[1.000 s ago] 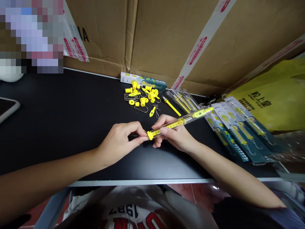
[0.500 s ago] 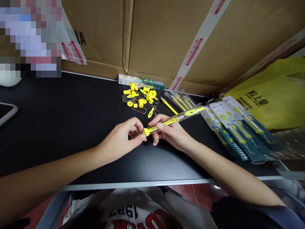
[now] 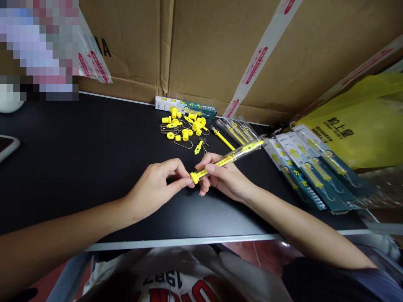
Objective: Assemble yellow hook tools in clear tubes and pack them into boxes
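A clear-tubed spring scale (image 3: 226,160) with yellow parts inside slants up to the right above the table. My right hand (image 3: 225,176) is closed around the lower part of its tube, thumb on top. At the lower left end, beside the yellow collar (image 3: 194,178), thumb and forefinger of my left hand (image 3: 163,180) are pinched together; whatever small piece lies between them is mostly hidden. Near the tube's upper end sits a yellow pointed piece (image 3: 252,146). Just beyond my hands lies a small yellow piece with a spring (image 3: 198,147).
Loose yellow caps (image 3: 185,134) and wire hooks (image 3: 184,145) lie in a pile before a small printed box (image 3: 185,107). Several clear tubes (image 3: 236,131) rest to its right, then packaged scales (image 3: 310,167) and a yellow bag (image 3: 355,121). Large cartons (image 3: 220,50) stand behind.
My left fingers have gone from loosely curled to a pinch at the collar end. The tube's upper end has shifted slightly left, and the whole view has drifted a little.
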The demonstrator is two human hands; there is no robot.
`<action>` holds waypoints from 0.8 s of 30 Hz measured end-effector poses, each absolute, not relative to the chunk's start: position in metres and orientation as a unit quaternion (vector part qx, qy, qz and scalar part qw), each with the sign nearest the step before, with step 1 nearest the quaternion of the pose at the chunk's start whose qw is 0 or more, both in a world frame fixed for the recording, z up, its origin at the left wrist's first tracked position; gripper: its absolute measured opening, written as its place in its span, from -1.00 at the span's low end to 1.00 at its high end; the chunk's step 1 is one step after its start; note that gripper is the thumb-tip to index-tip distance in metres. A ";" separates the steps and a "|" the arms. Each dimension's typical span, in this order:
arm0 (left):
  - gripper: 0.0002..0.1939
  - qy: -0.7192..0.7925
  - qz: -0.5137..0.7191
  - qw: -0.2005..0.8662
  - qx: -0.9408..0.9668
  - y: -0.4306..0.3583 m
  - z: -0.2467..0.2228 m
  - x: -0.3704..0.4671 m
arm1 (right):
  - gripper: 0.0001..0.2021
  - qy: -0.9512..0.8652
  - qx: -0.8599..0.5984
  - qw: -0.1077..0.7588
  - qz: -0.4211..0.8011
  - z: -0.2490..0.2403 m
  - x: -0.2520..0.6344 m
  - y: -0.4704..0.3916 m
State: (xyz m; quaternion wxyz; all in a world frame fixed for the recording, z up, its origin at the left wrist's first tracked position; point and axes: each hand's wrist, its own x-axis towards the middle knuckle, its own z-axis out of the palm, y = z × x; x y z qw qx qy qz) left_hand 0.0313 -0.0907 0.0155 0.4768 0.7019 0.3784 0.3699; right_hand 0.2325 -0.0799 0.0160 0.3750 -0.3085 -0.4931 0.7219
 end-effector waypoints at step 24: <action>-0.72 0.418 0.379 0.412 0.715 -0.069 0.019 0.019 | -0.65 -0.715 -0.329 0.313 0.531 0.026 0.250 -0.062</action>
